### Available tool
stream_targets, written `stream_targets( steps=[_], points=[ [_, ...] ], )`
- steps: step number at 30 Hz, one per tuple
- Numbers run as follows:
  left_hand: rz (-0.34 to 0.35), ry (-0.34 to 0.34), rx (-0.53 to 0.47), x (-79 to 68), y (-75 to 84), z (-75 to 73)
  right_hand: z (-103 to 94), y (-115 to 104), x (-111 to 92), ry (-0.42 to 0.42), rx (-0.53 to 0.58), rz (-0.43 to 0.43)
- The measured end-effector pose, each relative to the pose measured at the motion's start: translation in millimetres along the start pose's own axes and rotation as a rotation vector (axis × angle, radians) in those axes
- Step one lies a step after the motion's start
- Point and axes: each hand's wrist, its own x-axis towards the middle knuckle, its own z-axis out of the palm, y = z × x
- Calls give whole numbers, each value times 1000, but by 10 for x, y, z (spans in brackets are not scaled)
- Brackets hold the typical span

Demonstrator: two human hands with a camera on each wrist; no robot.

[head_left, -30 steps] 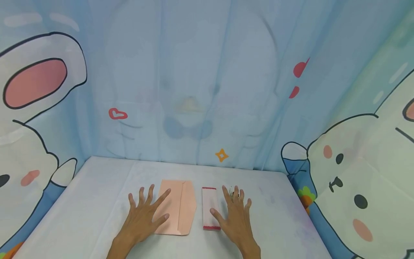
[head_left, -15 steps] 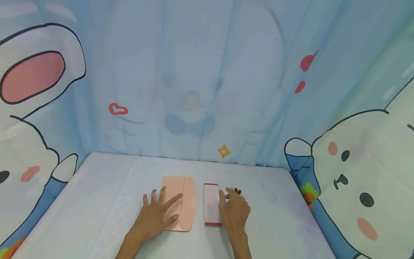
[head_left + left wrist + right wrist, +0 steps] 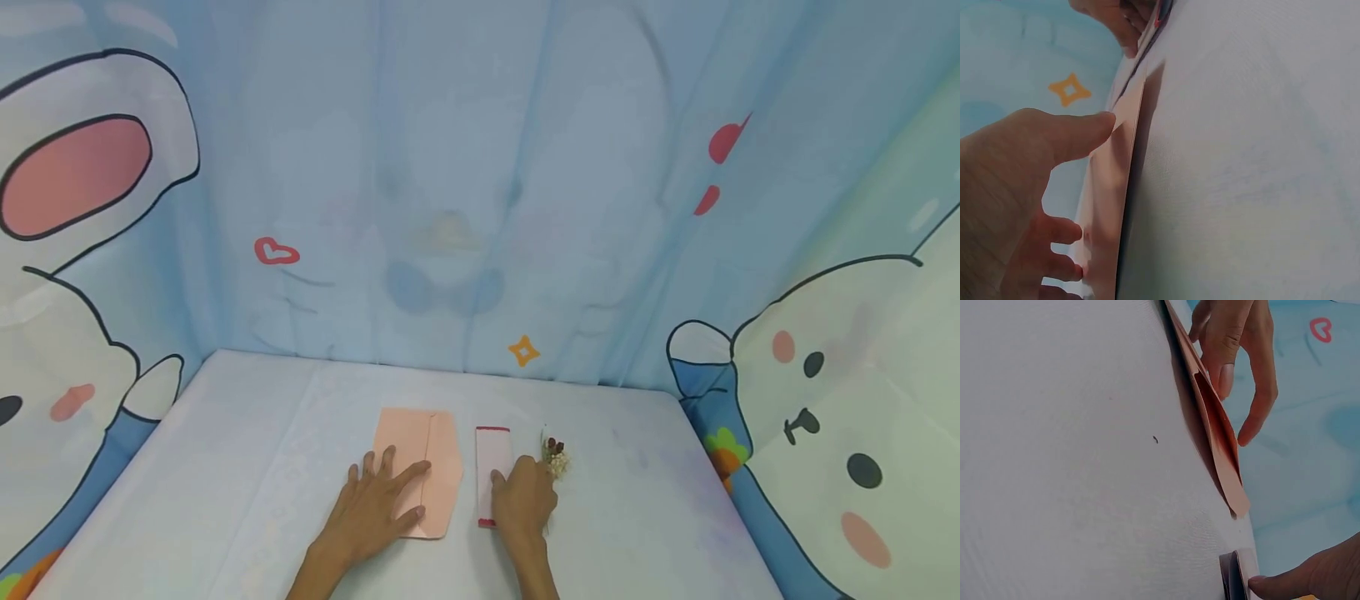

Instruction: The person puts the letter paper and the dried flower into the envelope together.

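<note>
Envelope (image 3: 444, 454): touched by the spread left hand (image 3: 367, 510).
Packet (image 3: 492, 450): placed right of envelope, touched by right hand (image 3: 525, 502); pinch cannot be told.
Flowers (image 3: 557, 457): seen farther right of envelope.

Head view high, forward-down, farther; wrist views low, close, inward, sharing envelope (image 3: 1110, 174).
</note>
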Motion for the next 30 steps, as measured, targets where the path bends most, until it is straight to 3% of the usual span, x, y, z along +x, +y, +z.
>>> stream_targets(
  steps=[13,24,30],
  points=[
    [-55,1,-34,-6,32,25,75,-15,5,77,156,50],
    [-46,19,-31,16,8,49,-80,-34,33,-34,425,246],
    [-47,16,-36,23,4,53,-163,-131,20,-101,644,358]
  ],
)
